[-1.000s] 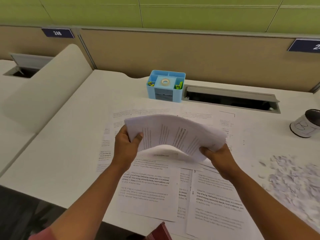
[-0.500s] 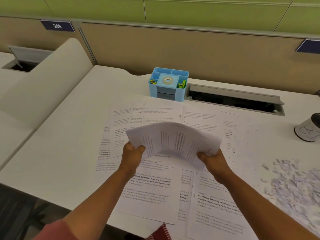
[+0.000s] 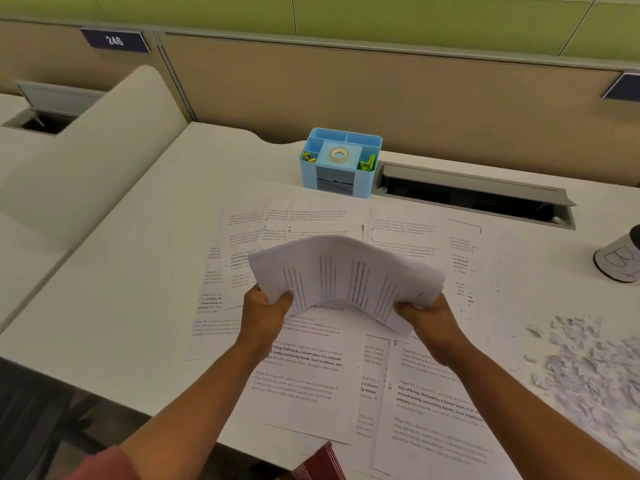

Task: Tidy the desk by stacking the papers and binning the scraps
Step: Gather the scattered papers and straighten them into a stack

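Observation:
A bundle of printed papers arches above the desk, held at both ends. My left hand grips its left end with the thumb on top. My right hand grips its right end. Under my hands, several loose printed sheets lie spread over the white desk. A heap of torn paper scraps covers the desk at the right. A small tin with a white label stands at the right edge, cut off by the frame.
A blue desk organiser with a tape roll and clips stands at the back. To its right is an open grey cable tray. A beige partition runs behind. A white divider panel bounds the desk's left side.
Both hands stay on the bundle, which has sunk a little toward the desk. The camera has shifted, so the whole scene has slid slightly.

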{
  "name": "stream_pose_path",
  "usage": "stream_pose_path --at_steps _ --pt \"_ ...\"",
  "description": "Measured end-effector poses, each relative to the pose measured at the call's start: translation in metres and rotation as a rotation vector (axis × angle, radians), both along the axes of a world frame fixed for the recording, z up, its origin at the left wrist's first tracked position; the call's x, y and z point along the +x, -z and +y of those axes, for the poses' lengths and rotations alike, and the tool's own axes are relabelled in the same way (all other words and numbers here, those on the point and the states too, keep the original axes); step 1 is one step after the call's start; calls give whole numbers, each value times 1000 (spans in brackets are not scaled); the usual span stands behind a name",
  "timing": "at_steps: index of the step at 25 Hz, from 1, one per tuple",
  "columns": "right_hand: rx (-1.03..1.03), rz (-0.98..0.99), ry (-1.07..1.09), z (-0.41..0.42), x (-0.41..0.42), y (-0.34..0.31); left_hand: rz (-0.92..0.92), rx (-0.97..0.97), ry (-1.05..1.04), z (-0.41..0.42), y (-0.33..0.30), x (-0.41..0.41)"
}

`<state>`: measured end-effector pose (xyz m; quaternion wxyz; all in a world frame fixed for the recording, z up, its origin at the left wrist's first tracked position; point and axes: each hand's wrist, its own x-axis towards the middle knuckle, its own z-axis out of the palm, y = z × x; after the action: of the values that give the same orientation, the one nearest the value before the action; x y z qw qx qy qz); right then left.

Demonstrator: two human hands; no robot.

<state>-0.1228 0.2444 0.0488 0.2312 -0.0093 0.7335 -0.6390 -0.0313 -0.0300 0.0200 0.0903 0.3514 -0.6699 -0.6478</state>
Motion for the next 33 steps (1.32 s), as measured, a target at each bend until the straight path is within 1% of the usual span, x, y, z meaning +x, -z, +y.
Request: stream_pose_path --at_steps 4,6,9,11,14,16,18,20,22,24,25,28,30,33 --pt "-33 -31 2 2 3 3 -54 35 72 -2 7 3" --pt "-29 -43 -9 2 1 3 -55 14 119 -2 4 4" --pt "2 -61 2 3 -6 -7 -8 -81 173 -11 -17 -1" --pt "-17 -59 -5 8 -13 -19 31 -111 281 -25 -36 -8" --pt "-91 -56 -25 14 -18 -41 12 -135 449 -45 -63 -14" --pt "-143 -85 -14 16 -19 -46 -12 -110 492 -51 -72 -16" --pt "-195 -136 36 16 -18 -45 -38 -37 439 -51 -76 -14" --pt "-234 -176 106 16 -15 -42 -84 37 320 -51 -79 -12" --pt "-264 -204 172 15 -10 -39 -92 181 180 -49 -79 -10" --pt "-312 -242 239 9 -2 -36 -16 413 45 -36 -77 -9" --pt "-341 -260 267 5 2 -33 28 497 -6 -24 -74 -9" --pt "-421 -287 348 -10 14 -28 132 632 -155 18 -69 -14" --pt "-459 -298 397 -19 23 -27 170 704 -204 41 -68 -16" --pt "-512 -300 427 -30 37 -25 185 801 -158 63 -66 -16"
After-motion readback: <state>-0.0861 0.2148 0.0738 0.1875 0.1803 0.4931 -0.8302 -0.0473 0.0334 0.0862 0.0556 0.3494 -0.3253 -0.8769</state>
